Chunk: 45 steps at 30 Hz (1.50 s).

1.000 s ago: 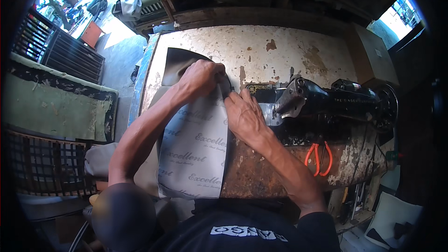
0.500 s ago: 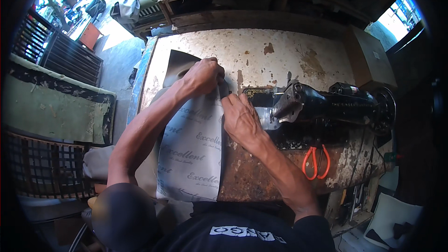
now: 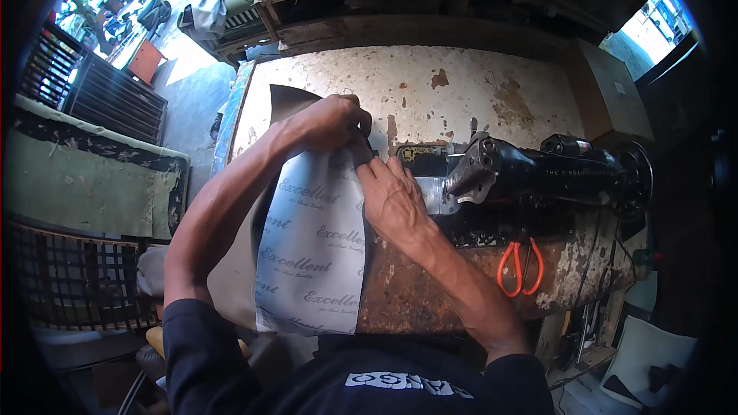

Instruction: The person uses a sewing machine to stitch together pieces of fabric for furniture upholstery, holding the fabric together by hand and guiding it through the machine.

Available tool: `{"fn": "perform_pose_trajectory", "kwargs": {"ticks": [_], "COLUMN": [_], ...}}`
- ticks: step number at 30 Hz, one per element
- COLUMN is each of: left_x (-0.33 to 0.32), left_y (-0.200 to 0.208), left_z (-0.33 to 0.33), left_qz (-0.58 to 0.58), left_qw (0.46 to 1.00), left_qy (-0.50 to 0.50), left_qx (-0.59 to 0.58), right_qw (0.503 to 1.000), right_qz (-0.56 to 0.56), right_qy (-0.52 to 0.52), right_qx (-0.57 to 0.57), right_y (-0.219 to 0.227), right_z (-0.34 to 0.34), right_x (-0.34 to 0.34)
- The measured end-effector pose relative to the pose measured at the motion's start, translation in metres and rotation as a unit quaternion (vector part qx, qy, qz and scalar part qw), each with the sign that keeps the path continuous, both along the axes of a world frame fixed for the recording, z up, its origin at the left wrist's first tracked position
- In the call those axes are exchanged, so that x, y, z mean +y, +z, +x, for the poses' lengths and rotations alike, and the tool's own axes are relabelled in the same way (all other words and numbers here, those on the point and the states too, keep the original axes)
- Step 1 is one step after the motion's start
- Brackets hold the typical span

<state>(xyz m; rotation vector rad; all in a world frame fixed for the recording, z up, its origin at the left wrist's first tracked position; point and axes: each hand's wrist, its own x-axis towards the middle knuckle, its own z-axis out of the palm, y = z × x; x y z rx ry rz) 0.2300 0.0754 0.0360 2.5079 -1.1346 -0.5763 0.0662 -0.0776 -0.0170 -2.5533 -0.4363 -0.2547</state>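
The left hand [image 3: 332, 121] is curled shut over the far end of a pale printed sheet [image 3: 311, 253], pinching its edge with knuckles up. The right hand [image 3: 393, 204] lies open and flat, palm down, on the sheet's near-right edge, fingertips pointing away from the body toward the left hand. The sheet starts under both hands and runs back toward the person, hanging over the near edge of the desk [image 3: 461, 84]; a darker layer [image 3: 280, 100] shows just beyond and to the left of the left hand.

Just to the right of the right hand's fingers sits the head of a black sewing machine [image 3: 538, 177], its needle end nearest the fingertips. Whether the sheet's edge is already under the foot cannot be told; the hands hide it.

To do this feeding step well, in my judgement, the flat right hand should press lightly and steer, keeping the edge parallel to the machine bed, while the left hand holds the far end taut without dragging it sideways. Fingertips are best kept short of the needle.

Further right of the right wrist, orange-handled scissors [image 3: 519, 267] hang on the desk's rusted front, well apart from the sheet.
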Motion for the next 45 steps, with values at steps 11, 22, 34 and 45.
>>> {"fn": "perform_pose_trajectory", "kwargs": {"ticks": [11, 22, 34, 45], "left_x": [0.002, 0.012, 0.043, 0.068], "left_y": [-0.006, -0.011, 0.033, 0.120], "left_z": [-0.033, -0.027, -0.072, -0.168], "left_qz": [0.047, -0.076, -0.153, -0.232], "left_qw": [0.984, 0.990, 0.982, 0.929], "left_qy": [-0.010, -0.025, 0.039, 0.107], "left_qx": [-0.170, -0.115, -0.106, -0.269], "right_qw": [1.000, 0.980, 0.989, 0.979], "right_qz": [-0.001, 0.101, 0.099, -0.028], "right_qy": [-0.012, -0.167, -0.096, -0.003], "right_qx": [0.001, 0.045, -0.060, -0.204], "right_y": [-0.002, -0.003, 0.036, 0.160], "right_z": [-0.001, 0.030, 0.020, -0.034], "right_x": [0.007, 0.009, 0.001, 0.001]}}
